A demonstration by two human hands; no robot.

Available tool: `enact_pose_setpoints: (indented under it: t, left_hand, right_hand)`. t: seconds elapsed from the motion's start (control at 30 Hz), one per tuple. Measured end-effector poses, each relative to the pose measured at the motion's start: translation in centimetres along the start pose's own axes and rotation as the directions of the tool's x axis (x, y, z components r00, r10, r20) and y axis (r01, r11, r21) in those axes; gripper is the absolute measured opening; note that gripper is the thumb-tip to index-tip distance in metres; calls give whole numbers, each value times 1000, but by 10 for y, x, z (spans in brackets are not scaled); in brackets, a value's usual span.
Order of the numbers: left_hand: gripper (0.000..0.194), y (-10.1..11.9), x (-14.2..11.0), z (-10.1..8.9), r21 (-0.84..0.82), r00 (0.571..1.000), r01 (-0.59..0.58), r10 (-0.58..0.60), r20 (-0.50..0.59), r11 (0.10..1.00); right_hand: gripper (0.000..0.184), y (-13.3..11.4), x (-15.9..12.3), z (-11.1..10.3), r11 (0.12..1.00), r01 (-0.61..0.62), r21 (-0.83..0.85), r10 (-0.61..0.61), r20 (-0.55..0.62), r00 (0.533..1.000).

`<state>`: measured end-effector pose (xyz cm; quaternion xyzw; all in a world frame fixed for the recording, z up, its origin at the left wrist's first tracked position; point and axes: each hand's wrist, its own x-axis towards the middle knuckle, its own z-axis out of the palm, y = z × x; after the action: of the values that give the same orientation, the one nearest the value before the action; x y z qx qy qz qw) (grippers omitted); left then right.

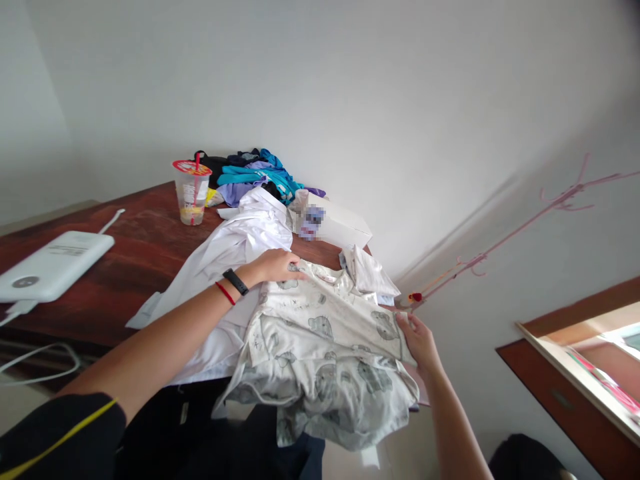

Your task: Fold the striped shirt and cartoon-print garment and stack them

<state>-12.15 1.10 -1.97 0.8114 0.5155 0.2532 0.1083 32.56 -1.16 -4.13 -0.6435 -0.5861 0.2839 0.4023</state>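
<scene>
A small white shirt [320,327] with grey animal prints is spread between my two hands, its lower part drooping over the table's front edge. My left hand [277,265] pinches it near the collar. At the far right, my right hand [419,339] grips the sleeve side between thumb and fingers. Under my left forearm lies a crumpled white garment [215,267]. Just past the collar sits a folded pale striped cloth [367,270].
On the dark wooden table [135,207] are a white power bank [60,263] with a cable, a plastic cup [192,193] with a straw, a white box [340,220] and a heap of blue and dark clothes [260,170]. A pink coat rack [500,245] leans at right.
</scene>
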Motion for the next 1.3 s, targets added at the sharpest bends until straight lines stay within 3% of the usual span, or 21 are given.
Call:
enact_pose_setpoints:
  t: [0.2,0.43,0.53,0.7,0.8,0.87,0.93,1.0,1.13,1.3]
  left_hand:
    - [61,-12,2,-10,11,989,107,-107,100,994]
    - [47,-19,6,-23,94,974,228,-226,-34,969]
    - [45,-30,6,-27,117,977,212,-211,-22,970]
    - [37,-39,6,-29,202,984,180,-176,-40,963]
    - [37,-26,5,-30,301,987,161,-147,-69,940]
    - [40,-9,-1,-28,285,995,89,-72,-68,955]
    - [45,12,-13,-23,181,998,-67,67,6,981]
    - [54,30,-33,-14,60,968,-204,193,162,977]
    - [76,42,-88,9,114,885,-293,224,409,949]
    - [62,35,-133,23,240,939,-253,177,296,937]
  right_hand:
    - [58,32,-5,20,995,46,-93,-45,13,999]
    - [56,30,5,25,974,151,-171,-155,-10,988]
    - [49,25,7,31,933,168,-320,-178,-2,984]
    - [48,15,0,41,794,166,-585,-140,89,986]
    - [51,8,-4,40,747,148,-648,-114,94,989]
    - [55,6,-6,35,740,130,-660,-106,77,991]
    - [62,6,-9,28,761,134,-635,-106,82,991]
    - [68,11,-14,21,783,180,-595,-129,128,983]
    - [57,27,-23,17,786,252,-565,-197,158,968]
    - [43,38,-29,23,794,190,-577,-216,24,976]
